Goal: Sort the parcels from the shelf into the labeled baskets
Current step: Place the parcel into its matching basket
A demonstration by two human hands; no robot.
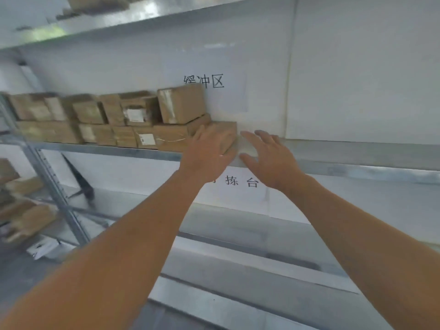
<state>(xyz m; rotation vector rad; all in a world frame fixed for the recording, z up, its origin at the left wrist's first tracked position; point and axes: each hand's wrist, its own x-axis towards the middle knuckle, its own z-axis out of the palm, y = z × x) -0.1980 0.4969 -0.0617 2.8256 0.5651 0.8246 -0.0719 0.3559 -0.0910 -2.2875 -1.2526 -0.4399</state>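
Now the left hand [209, 148] lies flat on the small brown cardboard parcel [226, 134] at the row's right end on the grey metal shelf [357, 163], not clenched; right hand [269, 156] spread open beside it. Looks stiff, light: grip both ends.

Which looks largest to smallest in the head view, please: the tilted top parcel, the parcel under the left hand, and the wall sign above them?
1. Wall sign, though its pale edges are faint.
2. Tilted top parcel.
3. Parcel under the left hand, partly hidden, so unsure.
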